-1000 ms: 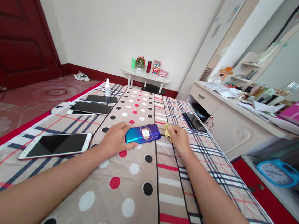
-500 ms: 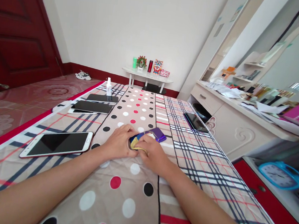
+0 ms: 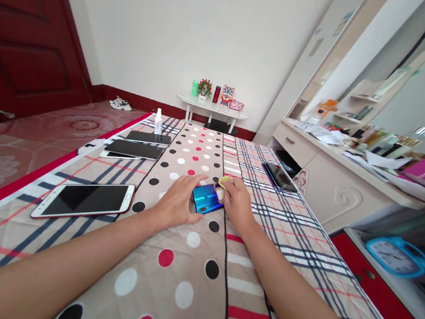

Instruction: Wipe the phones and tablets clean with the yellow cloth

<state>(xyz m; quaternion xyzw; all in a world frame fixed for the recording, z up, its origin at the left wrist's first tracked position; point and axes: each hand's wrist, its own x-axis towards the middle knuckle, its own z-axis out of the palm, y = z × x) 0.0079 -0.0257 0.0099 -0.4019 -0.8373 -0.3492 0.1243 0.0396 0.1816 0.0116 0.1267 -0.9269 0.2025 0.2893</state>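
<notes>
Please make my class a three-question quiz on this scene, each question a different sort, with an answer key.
1. Which hand holds the yellow cloth?
2. True or false: the spray bottle stands upright.
3. Which part of the blue smartphone faces the camera?
A. Its screen
B. Its back

Key:
1. The right hand.
2. True.
3. B.

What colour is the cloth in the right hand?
The cloth is yellow; it shows best in the head view.
</notes>
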